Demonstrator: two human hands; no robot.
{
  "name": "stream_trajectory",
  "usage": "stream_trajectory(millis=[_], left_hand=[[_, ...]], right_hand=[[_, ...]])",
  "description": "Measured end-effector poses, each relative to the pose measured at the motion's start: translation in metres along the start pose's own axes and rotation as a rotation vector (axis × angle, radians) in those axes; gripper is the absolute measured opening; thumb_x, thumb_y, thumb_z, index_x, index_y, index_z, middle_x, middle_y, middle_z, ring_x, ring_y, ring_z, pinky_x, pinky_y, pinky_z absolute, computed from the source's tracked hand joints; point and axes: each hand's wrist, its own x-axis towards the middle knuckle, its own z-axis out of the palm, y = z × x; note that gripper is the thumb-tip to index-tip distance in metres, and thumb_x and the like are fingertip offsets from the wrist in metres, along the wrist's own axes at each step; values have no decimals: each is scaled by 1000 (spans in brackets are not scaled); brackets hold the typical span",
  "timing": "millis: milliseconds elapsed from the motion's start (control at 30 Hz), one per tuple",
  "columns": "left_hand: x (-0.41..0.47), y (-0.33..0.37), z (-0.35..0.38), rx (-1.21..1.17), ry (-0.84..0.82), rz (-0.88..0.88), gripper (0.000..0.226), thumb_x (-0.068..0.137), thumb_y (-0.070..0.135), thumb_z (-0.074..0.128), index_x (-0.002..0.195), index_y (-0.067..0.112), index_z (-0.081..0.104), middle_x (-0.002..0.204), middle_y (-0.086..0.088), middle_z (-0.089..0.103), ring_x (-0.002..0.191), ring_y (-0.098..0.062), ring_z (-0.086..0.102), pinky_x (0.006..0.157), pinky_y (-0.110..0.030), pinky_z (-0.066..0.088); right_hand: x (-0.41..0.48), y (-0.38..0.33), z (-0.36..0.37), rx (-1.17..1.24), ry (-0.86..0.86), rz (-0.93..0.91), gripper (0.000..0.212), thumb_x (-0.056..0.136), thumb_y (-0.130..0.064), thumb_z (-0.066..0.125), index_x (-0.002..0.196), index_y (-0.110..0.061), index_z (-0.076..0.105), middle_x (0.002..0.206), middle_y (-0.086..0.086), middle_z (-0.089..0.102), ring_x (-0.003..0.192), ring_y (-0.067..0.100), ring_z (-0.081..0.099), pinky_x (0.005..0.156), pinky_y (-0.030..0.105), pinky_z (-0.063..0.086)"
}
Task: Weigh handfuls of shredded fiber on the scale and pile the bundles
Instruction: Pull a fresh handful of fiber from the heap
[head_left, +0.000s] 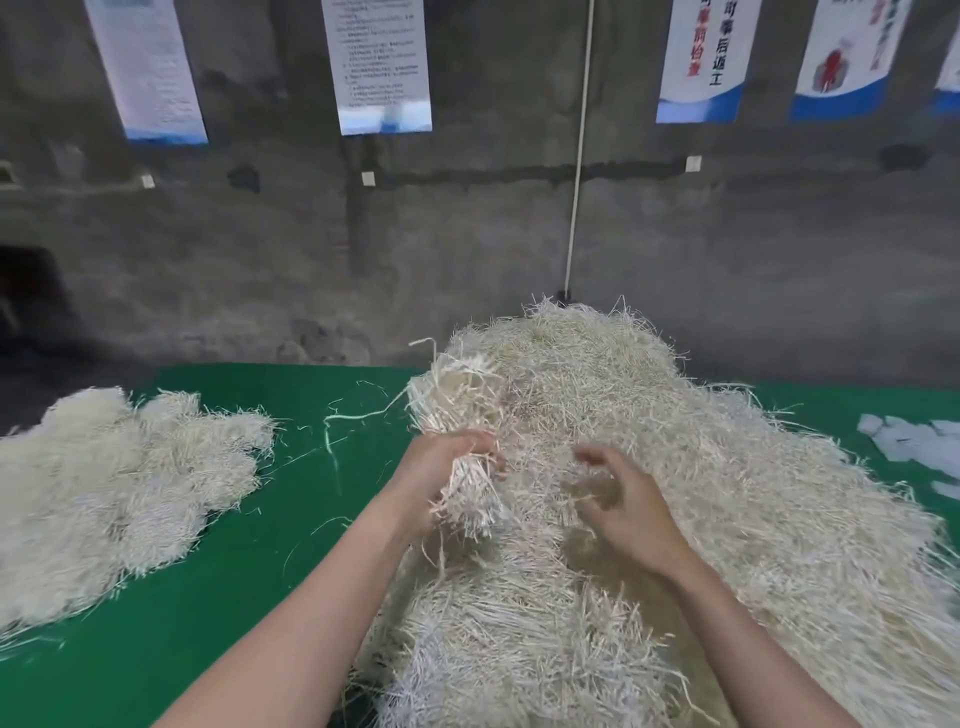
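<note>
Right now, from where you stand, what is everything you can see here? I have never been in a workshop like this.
Large fibre heap: one, pale cream, on the table, centre to right.
Smaller fibre pile: one, whitish, on the table's left.
Bundle: one, cream, held over the large heap's left edge.
Loose strands: several, cream, between the two piles.
Table cover: one, green.
Paper slips: a few, white, right edge.
Wall sheets: five, white and blue, hanging on the grey wall.
Cord: one, white, running down the wall.
Left hand: grips the bundle.
Right hand: open, fingers loosely curved, over the large heap.
</note>
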Motion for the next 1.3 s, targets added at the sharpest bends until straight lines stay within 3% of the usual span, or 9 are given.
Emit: stream_trajectory(millis=[167, 267, 367, 500, 667, 767, 933, 1033, 1300], left_hand=[[-16, -4, -2, 527, -46, 249, 6, 83, 15, 67, 88, 18, 67, 93, -1, 69, 85, -18, 67, 84, -39, 55], [-37, -4, -10, 961, -86, 473, 23, 81, 12, 59, 58, 14, 54, 56, 1, 53, 52, -17, 52, 45, -25, 41], [-57, -5, -31, 1163, 53, 611, 11, 78, 8, 53, 69, 9, 58, 57, 7, 43, 55, -14, 45, 51, -24, 37], [-82, -25, -55, 1029, 124, 597, 34, 73, -4, 51, 104, 8, 60, 89, 3, 60, 79, -18, 57, 73, -31, 52], [-113, -42, -114, 553, -322, 204, 68, 50, 49, 83, 112, 37, 57, 116, 23, 58, 109, 4, 54, 102, -22, 39], [-124, -59, -149, 51, 21, 198, 60, 54, 63, 76, 99, 23, 70, 106, 9, 70, 109, -11, 61, 103, -37, 42], [-146, -111, -131, -121, -52, -112, 68, 66, 80, 41, 130, 57, 42, 151, 23, 20, 144, -16, 12, 111, -57, 14], [-156, -141, -112, -324, -35, -310, 57, 78, 71, 45, 126, 43, 56, 155, -1, 23, 143, -23, 21, 114, -49, 19], [-146, -182, -110, -245, 311, -296, 24, 89, 39, 61, 104, 21, 64, 108, 2, 63, 96, -18, 58, 89, -32, 42]], right_hand=[[-6, -99, 12, 156, 59, -377, 66, 76, -65, 52, 135, -61, 22, 147, -33, 22, 132, -14, 24, 102, 22, 27], [-8, -121, 36, -43, -182, -354, 65, 78, -70, 50, 137, -60, 24, 150, -28, 20, 136, -7, 21, 109, 37, 28], [-16, -121, 61, 55, -339, -134, 64, 74, -71, 49, 134, -53, 40, 152, -12, 29, 135, 5, 27, 112, 50, 25], [-43, -117, 99, 336, -373, 102, 43, 70, -72, 59, 111, -61, 51, 148, -7, 37, 130, 12, 35, 102, 41, 30], [-72, -103, 117, 381, -183, 364, 39, 78, -39, 72, 112, -38, 54, 139, 1, 47, 104, 9, 41, 92, 31, 33], [-91, -98, 124, 402, -111, 443, 56, 80, -31, 71, 130, -24, 48, 139, 2, 46, 110, 13, 45, 94, 31, 33], [-134, -110, 185, 149, -23, 297, 22, 80, -25, 66, 101, -28, 60, 118, -16, 53, 103, 7, 55, 68, 2, 39], [-148, -115, 216, 107, -19, 233, 25, 82, -31, 65, 99, -37, 48, 103, -17, 51, 77, 6, 53, 74, 30, 50], [-179, -86, 203, 161, -288, 237, 80, 75, -50, 72, 140, -49, 26, 145, -25, 22, 130, -6, 23, 103, 21, 21]])
